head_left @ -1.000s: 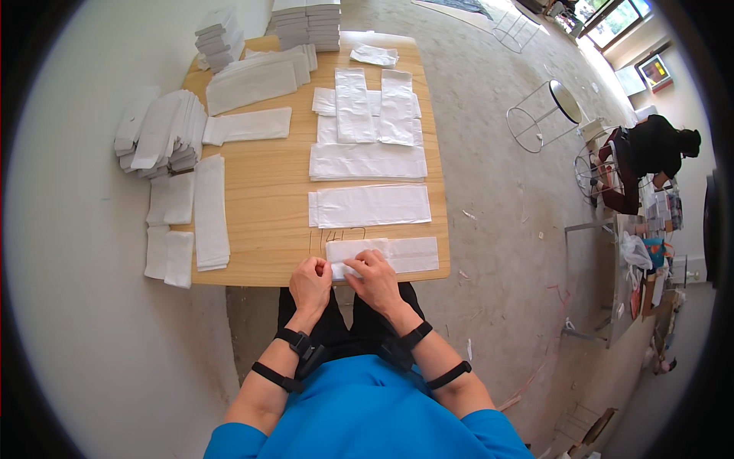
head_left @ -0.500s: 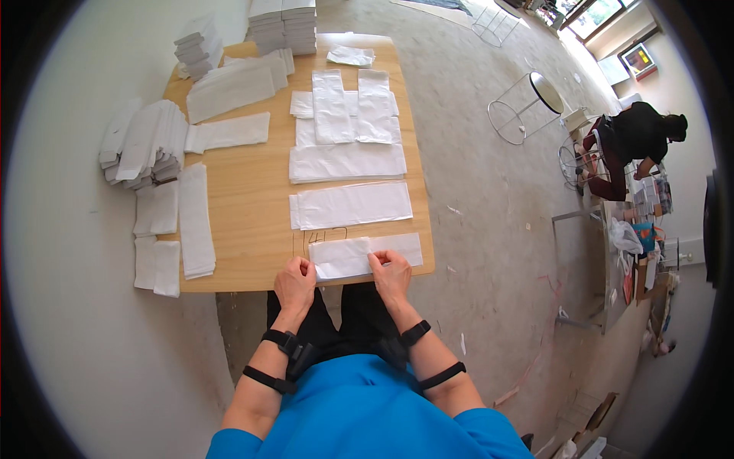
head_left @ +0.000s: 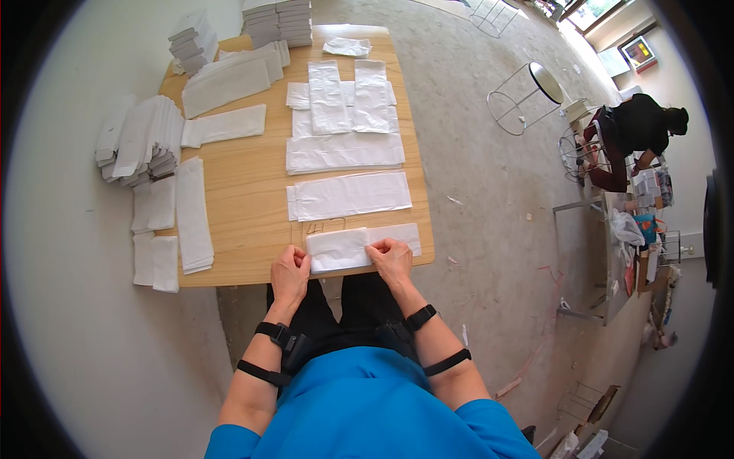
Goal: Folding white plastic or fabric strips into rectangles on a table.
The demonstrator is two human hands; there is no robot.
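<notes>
Both hands (head_left: pixel 394 264) forward, apart, fingertips (head_left: pixel 305 260) pinched.

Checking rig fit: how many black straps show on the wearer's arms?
4: left wrist strap, left forearm strap, right wrist strap, right forearm strap. Blue sleeves could hide more.

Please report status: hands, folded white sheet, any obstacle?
Left hand at left end of folded white sheet, right hand at right end; grip unclear. Sheet at near edge of wooden table. No object on top.

One table (head_left: pixel 237 214) has two hands (head_left: pixel 290 275) at its near edge, four straps (head_left: pixel 447 362) off that edge, two crosswise strips (head_left: pixel 329 97) toward its far end, and one co-worker (head_left: pixel 641 126) to its right.
</notes>
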